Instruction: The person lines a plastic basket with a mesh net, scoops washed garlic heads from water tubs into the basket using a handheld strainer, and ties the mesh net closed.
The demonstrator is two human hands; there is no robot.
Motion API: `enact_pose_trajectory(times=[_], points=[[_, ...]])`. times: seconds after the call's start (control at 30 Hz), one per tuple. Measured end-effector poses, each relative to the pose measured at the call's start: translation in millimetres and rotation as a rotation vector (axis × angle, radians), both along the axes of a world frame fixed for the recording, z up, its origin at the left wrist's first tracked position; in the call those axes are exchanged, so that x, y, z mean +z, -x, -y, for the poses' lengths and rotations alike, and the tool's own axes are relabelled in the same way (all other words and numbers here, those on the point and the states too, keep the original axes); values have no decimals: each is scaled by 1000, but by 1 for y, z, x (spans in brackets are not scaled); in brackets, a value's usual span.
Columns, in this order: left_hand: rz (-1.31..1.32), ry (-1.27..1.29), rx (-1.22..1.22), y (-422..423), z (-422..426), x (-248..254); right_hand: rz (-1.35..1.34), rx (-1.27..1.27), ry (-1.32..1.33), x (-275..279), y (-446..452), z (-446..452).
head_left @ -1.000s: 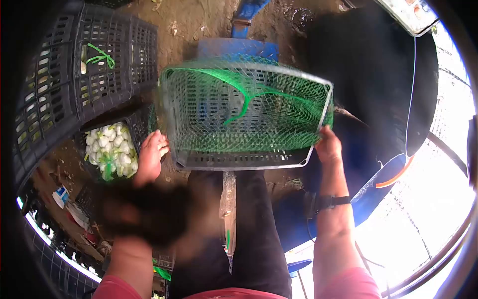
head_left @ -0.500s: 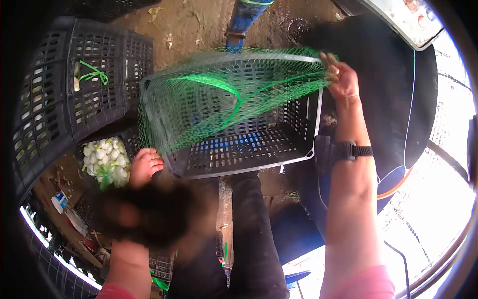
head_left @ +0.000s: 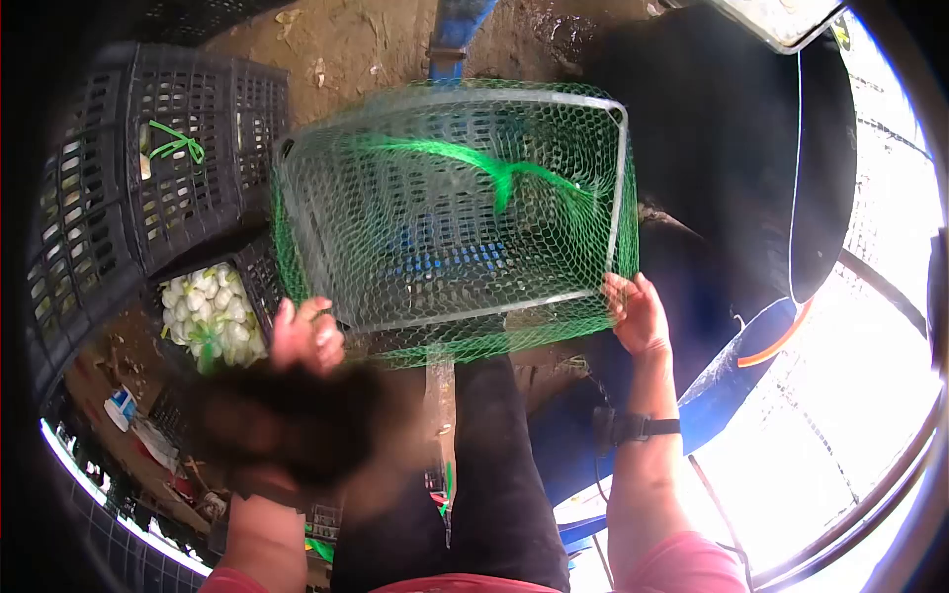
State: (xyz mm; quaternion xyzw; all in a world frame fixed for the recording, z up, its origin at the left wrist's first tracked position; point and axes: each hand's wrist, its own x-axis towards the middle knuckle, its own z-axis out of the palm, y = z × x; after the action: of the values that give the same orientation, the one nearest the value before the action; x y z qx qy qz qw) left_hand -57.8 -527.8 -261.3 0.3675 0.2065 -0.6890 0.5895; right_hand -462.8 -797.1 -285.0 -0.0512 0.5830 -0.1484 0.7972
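Observation:
A black plastic crate (head_left: 445, 227) with a grey rim lies in front of my legs, its inside facing me. Green netting (head_left: 494, 346) is stretched over its opening and hangs past the rim on all sides, with a bunched green strand across the middle. My left hand (head_left: 307, 336) is near the crate's lower left corner, fingers curled but apart, nothing visible in them. At the lower right corner, my right hand (head_left: 638, 308) has its fingertips on the netting by the rim. A dark blur hides my left wrist.
Tall black crates (head_left: 198, 158) stand at the left, one with a green tie. Below them a smaller crate holds white vegetables (head_left: 211, 306). A blue post (head_left: 450, 44) rises beyond the crate. A large black surface (head_left: 741, 148) lies at the right, a tray (head_left: 781, 20) above it.
The netting has come down over the crate's near edge and now covers the whole opening. My right hand has moved from the upper right corner down to the lower right one.

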Motion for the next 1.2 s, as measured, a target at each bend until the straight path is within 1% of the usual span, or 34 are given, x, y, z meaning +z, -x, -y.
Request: enact_pose_trajectory(times=[0.03, 0.1, 0.13, 0.17, 0.23, 0.27, 0.3, 0.33, 0.37, 0.4, 0.43, 0.5, 0.53, 0.6, 0.63, 0.67, 0.7, 0.73, 0.77, 0.8, 0.83, 0.87, 0.9, 0.97, 1.03, 1.07, 1.1, 1.13, 1.17, 1.2], points=[[5, -79, -14, 10, 7, 6, 29, -53, 10, 5, -8, -9], [254, -230, -294, 19, -8, -18, -144, 47, 244, -18, 1, -31], [419, -144, -514, 18, -11, -19, -297, 175, 261, -22, 1, -34], [416, -153, -516, 22, -13, -20, -524, 208, 326, -26, -2, -40], [372, -80, -339, 33, -11, -16, -1265, 656, 860, -33, -12, -60], [335, -44, -304, 33, -10, -15, -1261, 663, 851, -39, -3, -71], [337, -47, -301, 33, -15, -17, -1030, 334, 564, -51, 14, -85], [249, 28, -191, 32, -22, -22, -781, 19, 281, -63, 31, -97], [158, 103, -83, 33, -30, -29, -514, -281, -1, -56, 21, -98], [173, 86, -63, 32, -45, -42, -583, -270, 75, -47, 11, -100], [173, 83, -58, 32, -51, -41, -583, -264, 74, -53, 14, -106], [225, -218, 33, 33, -65, -39, -472, -252, 362, -68, 31, -122], [224, -222, 37, 32, -80, -50, -393, -320, 330, -62, 31, -124], [22, 76, 136, 32, -124, -95, -262, -331, 271, -66, 37, -123], [21, 74, 138, 33, -142, -125, -220, -354, 234, -70, 39, -121], [-104, 184, 208, 35, -155, -159, -167, -332, 235, -77, 46, -118], [-231, 294, 281, 36, -160, -182, -107, -307, 225, -76, 41, -109], [85, -298, 363, 48, -102, -140, -41, -327, 217, -78, 36, -101], [75, -304, 363, 44, -105, -157, 20, -350, 209, -84, 34, -93], [61, -306, 278, 37, -116, -179, 65, -336, 172, -97, 36, -81], [49, -305, 192, 32, -120, -196, 61, -212, 199, -115, 41, -74], [-4, -384, 242, 26, -116, -198, -32, -245, 168, -119, 29, -67], [-4, -434, 224, 20, -115, -202, -128, -280, 134, -121, 18, -61], [106, -550, 86, 5, -138, -211, -54, -196, 65, -130, 31, -61], [241, -693, -114, -17, -158, -205, -96, -140, 134, -151, 46, -66], [277, -702, -191, -26, -160, -194, -208, -180, 145, -152, 36, -63], [289, -642, -219, -32, -160, -183, -252, -216, 124, -152, 28, -59], [265, -393, -170, -32, -142, -155, -480, -249, 9, -142, 14, -54], [239, -155, -114, -35, -128, -136, -508, -321, -49, -141, 7, -52], [225, -119, -140, -33, -95, -106, -537, -396, -106, -141, 2, -50]])
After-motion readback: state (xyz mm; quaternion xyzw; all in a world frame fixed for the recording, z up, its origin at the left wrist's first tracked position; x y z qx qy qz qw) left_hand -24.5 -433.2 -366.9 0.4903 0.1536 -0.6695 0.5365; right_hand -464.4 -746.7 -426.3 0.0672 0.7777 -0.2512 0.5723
